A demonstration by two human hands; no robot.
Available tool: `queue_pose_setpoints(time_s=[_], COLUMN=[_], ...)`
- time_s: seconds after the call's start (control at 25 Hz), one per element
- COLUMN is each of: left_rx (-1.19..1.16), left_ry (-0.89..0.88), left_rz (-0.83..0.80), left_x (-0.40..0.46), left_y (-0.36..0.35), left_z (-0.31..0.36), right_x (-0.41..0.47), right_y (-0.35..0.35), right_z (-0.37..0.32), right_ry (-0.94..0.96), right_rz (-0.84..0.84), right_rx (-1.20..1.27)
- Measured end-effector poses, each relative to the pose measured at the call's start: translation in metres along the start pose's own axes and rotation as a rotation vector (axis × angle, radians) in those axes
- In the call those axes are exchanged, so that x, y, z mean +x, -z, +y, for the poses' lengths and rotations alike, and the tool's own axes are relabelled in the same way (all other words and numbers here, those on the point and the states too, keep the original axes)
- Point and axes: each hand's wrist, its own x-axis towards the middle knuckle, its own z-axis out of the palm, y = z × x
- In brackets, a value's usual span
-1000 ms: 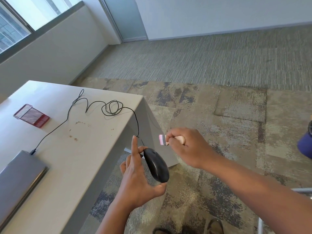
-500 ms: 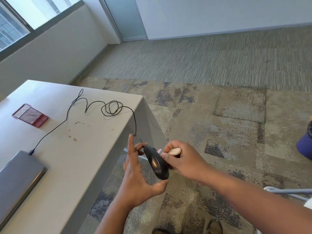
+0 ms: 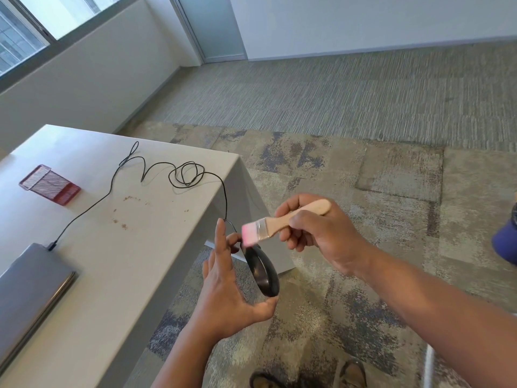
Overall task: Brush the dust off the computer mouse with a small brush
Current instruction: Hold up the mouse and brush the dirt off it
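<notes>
The right hand (image 3: 321, 236) has its fingers (image 3: 296, 239) curled tight around the wooden handle of the small brush (image 3: 282, 222). The pink bristles point down and left. They reach the top end of the black mouse (image 3: 263, 271); the bristle tips are a bit blurry, so I cannot tell how hard they press.

The left hand (image 3: 223, 289) holds the mouse up in the air, just past the corner of the bench (image 3: 112, 275). The thumb props the bottom end. One bent finger hooks the top end, and the pointer finger sticks straight up. The other fingers are hidden behind the hand. The mouse stands on its edge, so only its dark, shiny side shows. Its buttons are hard to make out.

A thin black cable (image 3: 179, 175) runs up from the mouse, loops on the bench and goes to a grey laptop (image 3: 30, 287), shut and cut off by the left edge. Small brown crumbs (image 3: 123, 219) lie on the bench. A red mesh tray (image 3: 50, 184) sits farther back. Down on the carpet (image 3: 363, 177), shoes (image 3: 351, 375) peek in at the bottom edge. A blue thing (image 3: 505, 243) is cut off at the right.
</notes>
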Motion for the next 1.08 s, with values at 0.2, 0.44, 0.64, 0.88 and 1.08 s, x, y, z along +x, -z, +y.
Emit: queue_pose_setpoints(time_s=[0.2,0.44,0.64,0.88,1.08], left_rx=[0.010,-0.002,-0.016,0.011,0.009], left_ry=[-0.028,-0.062,-0.058,-0.078,-0.065], left_rz=[0.032,0.069,0.046,0.012,0.050], left_x=[0.002,0.000,-0.001,-0.004,-0.005], left_y=[0.002,0.001,0.002,-0.001,0.002], left_z=[0.001,-0.004,-0.004,0.000,0.001], right_x=[0.000,-0.009,-0.011,-0.003,-0.002], right_y=[-0.003,0.008,0.024,0.006,0.001], right_z=[0.002,0.001,0.004,0.003,0.004], right_ry=[-0.118,-0.137,-0.094,-0.027,-0.061], right_rz=[-0.023,-0.058,0.019,-0.064,-0.126], right_rx=[-0.064,-0.100,-0.180,0.012,-0.140])
